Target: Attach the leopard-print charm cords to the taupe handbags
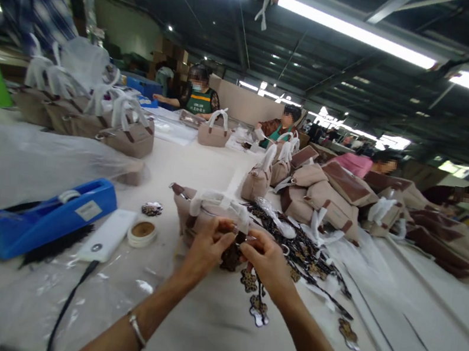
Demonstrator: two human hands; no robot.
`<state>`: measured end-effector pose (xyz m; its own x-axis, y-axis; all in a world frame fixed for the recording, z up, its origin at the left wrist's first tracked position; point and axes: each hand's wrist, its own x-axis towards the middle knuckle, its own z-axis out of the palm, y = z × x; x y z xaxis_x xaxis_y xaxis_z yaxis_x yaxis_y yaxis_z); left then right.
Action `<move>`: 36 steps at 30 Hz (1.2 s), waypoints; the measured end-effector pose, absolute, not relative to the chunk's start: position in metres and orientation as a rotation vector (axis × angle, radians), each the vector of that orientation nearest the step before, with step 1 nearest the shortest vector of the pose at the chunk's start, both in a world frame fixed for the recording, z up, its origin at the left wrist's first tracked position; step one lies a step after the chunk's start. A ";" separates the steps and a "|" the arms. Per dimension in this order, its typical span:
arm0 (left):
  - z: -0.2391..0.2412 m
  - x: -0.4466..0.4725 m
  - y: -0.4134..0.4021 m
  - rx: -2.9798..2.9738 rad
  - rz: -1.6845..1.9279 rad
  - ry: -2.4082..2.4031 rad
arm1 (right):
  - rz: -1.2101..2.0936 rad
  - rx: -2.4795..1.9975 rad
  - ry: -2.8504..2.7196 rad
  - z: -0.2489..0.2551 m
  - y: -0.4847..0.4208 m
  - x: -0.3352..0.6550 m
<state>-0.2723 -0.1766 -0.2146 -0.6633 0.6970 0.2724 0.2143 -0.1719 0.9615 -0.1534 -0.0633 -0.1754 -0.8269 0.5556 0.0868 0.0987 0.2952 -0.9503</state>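
A beige handbag (pixel 182 206) with brown trim and a white-wrapped handle (pixel 230 202) stands in front of me. At the base of its handle my left hand (pixel 209 244) is closed, thumb and fingers pinched beside a dark brown tab. Opposite it, my right hand (pixel 267 260) pinches at the same spot. Between and below the fingertips hang brown flower charms (pixel 249 280) on a dark cord; one charm (pixel 258 310) dangles lowest. My fingers partly hide the exact grip. A heap of similar charms on black cords (pixel 307 250) lies just right of the bag.
At left are a blue tape dispenser (pixel 60 218), a white cabled device (pixel 107 235), a round tub (pixel 142 234) and plastic film (pixel 39 161). Handbags stand at back left (pixel 128 137) and pile up at right (pixel 334 198). Other people (pixel 199 101) work across the table.
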 end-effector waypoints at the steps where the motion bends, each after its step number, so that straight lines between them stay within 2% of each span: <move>1: -0.222 -0.265 -0.181 1.006 1.951 1.811 | 1.482 -0.626 -2.124 -0.181 -0.065 -0.155; 3: -0.240 -0.253 -0.193 0.977 1.964 1.929 | 1.329 -0.675 -2.108 -0.189 -0.067 -0.157; 8: -0.277 -0.258 -0.229 1.067 1.745 2.128 | 0.808 -0.617 -2.211 -0.185 -0.063 -0.151; 14: -0.269 -0.281 -0.227 1.163 1.658 2.156 | 0.381 -0.812 -1.923 -0.209 -0.005 -0.101; 19: -0.256 -0.279 -0.203 1.322 1.566 2.185 | 0.316 -1.232 -1.966 -0.270 0.053 -0.029; 24: -0.251 -0.278 -0.192 1.432 1.546 2.229 | 0.323 -1.428 -2.128 -0.316 0.056 0.009; 30: -0.242 -0.281 -0.191 1.398 1.564 2.377 | 0.418 -1.430 -2.233 -0.315 0.056 0.015; 36: -0.245 -0.264 -0.205 1.482 1.624 2.434 | 0.556 -1.579 -2.023 -0.299 0.067 0.029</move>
